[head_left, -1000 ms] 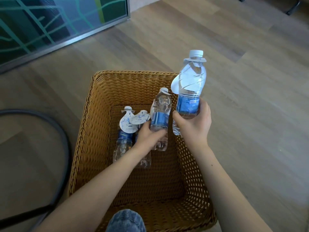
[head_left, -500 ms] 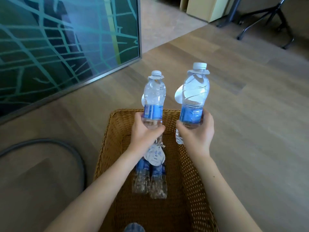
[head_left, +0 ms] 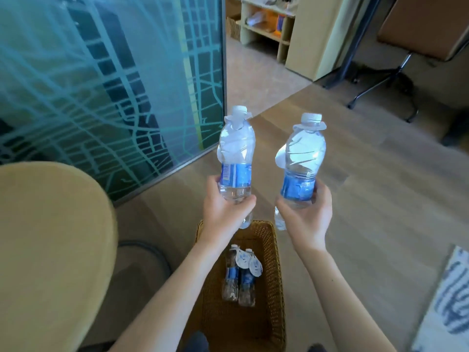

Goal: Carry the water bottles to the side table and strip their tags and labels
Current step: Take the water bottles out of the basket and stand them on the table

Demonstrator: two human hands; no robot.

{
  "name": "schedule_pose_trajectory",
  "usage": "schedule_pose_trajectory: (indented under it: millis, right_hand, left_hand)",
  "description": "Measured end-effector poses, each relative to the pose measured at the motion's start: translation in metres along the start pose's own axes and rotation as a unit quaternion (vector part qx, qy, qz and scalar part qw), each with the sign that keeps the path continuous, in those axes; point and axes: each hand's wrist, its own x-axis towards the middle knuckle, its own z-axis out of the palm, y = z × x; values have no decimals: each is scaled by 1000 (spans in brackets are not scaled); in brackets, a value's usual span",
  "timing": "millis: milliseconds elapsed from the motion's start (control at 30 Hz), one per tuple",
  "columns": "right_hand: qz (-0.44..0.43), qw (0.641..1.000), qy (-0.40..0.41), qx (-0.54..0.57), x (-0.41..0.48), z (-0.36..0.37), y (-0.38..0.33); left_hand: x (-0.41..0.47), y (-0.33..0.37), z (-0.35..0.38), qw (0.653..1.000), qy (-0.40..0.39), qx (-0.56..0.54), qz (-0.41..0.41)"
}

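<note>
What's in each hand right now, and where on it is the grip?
The left hand grips one water bottle around its lower body, below the blue label. The right hand grips a second bottle around its lower body, at the label.

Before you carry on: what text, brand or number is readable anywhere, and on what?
None is legible.
Blue label on the clear bottle in the left hand: print blurred.
Blue label on the clear bottle in the right hand: white lettering blurred.
White neck tags on the two bottles in the wicker basket: marks too small.
</note>
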Motion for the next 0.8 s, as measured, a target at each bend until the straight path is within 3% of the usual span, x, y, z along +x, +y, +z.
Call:
schedule_pose_trajectory:
  millis: [267,400,567,800]
  right_hand:
    - [-21,999,-34,-4,6,-61,-255]
    - [-32,997,-68,17,-9,-67,-342]
    - [-56,986,-154,43,-43,-39,-385]
    - [-33,950,-305,64,-113,50,-382]
  left_hand:
    - [-27,251,-86,1000,7,-3,25]
    - [-50,332,-131,999,40,-5,31]
    - [-75,356,-194,993,116,-22,6]
    - [-117,309,-292,965,253,-28,-67]
